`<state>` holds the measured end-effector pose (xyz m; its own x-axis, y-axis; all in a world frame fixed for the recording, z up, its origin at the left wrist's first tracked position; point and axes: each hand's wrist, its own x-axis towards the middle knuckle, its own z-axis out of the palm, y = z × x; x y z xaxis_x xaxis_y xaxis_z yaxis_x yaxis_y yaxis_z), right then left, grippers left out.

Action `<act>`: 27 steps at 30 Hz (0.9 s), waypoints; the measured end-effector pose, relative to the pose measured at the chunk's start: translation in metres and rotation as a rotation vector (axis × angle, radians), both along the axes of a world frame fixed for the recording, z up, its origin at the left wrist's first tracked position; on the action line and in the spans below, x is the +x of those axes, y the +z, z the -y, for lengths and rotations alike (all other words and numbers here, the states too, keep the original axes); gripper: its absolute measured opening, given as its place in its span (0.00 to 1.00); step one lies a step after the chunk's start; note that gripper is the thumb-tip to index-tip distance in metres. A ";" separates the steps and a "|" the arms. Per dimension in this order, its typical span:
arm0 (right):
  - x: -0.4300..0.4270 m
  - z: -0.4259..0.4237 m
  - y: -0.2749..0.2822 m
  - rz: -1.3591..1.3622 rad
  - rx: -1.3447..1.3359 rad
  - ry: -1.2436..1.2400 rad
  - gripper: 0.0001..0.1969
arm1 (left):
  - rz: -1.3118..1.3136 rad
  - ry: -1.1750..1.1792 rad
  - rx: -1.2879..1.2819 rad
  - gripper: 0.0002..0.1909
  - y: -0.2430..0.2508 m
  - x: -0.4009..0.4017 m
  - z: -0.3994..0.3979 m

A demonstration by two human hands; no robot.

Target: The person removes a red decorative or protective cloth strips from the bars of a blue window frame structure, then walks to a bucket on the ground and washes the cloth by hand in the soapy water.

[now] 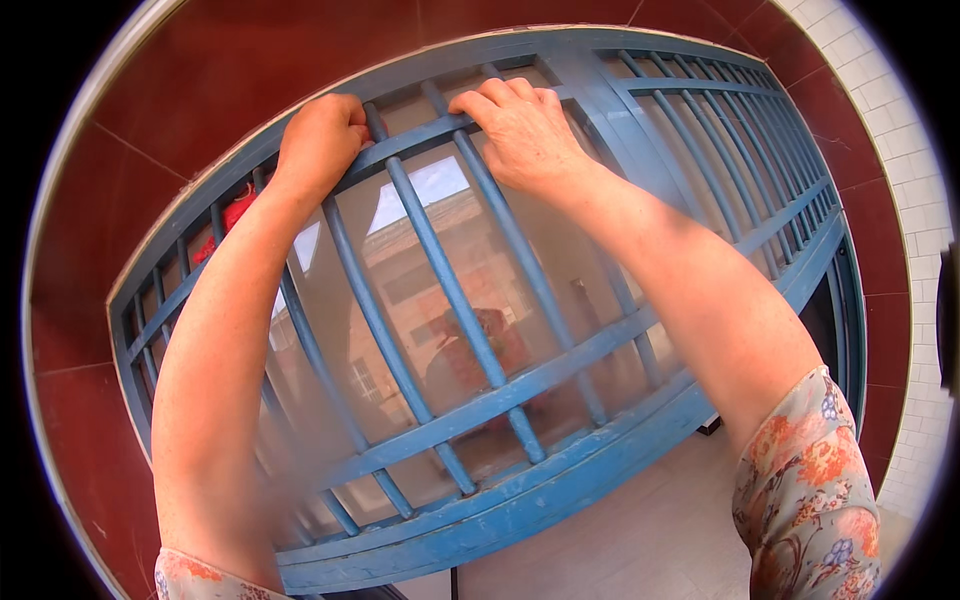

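Observation:
A blue barred window frame [480, 405] with glass behind its bars fills the middle of the head view. Both arms reach up to its upper part. My left hand [322, 139] is curled at the upper crossbar, its fingertips partly hidden; a bit of pinkish-red material shows beside them. Over the same crossbar [420, 142], further right, my right hand [521, 127] rests with bent fingers hooked on its top edge. Red material [238, 208] shows behind the bars to the left of my left forearm.
Dark red tiles [247, 67] surround the frame. More barred panels [727, 150] extend to the right, with white wall tiles [900, 165] beyond. Below the frame lies a pale surface [600, 517]. The glass reflects a building and a person.

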<state>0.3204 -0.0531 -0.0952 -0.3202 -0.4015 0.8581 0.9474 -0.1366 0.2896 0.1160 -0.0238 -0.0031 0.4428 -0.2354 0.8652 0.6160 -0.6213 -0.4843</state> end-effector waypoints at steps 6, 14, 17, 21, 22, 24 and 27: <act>-0.001 -0.006 0.004 -0.013 0.074 -0.029 0.14 | 0.147 0.017 0.123 0.06 0.000 0.008 -0.008; -0.002 0.013 0.011 -0.117 -0.147 -0.008 0.13 | 0.006 0.135 0.002 0.12 -0.016 -0.010 0.001; -0.030 0.040 0.023 -0.349 -0.504 0.260 0.13 | -0.042 -0.017 -0.217 0.15 -0.016 -0.022 -0.005; -0.037 0.009 0.043 0.029 -0.016 0.088 0.12 | -0.082 -0.089 -0.206 0.17 -0.020 -0.018 -0.001; -0.041 0.008 0.052 0.029 -0.147 0.240 0.11 | -0.091 -0.095 -0.218 0.17 -0.021 -0.017 0.000; -0.053 0.011 0.061 -0.026 -0.270 0.174 0.11 | -0.096 -0.071 -0.243 0.17 -0.020 -0.018 0.005; -0.070 0.016 0.065 -0.143 -0.430 0.134 0.12 | -0.112 -0.076 -0.288 0.18 -0.019 -0.023 0.003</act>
<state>0.2509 -0.0688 -0.0298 -0.1560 -0.0297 0.9873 0.9830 0.0930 0.1581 0.0930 -0.0271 -0.0223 0.5294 -0.0240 0.8480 0.5154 -0.7849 -0.3440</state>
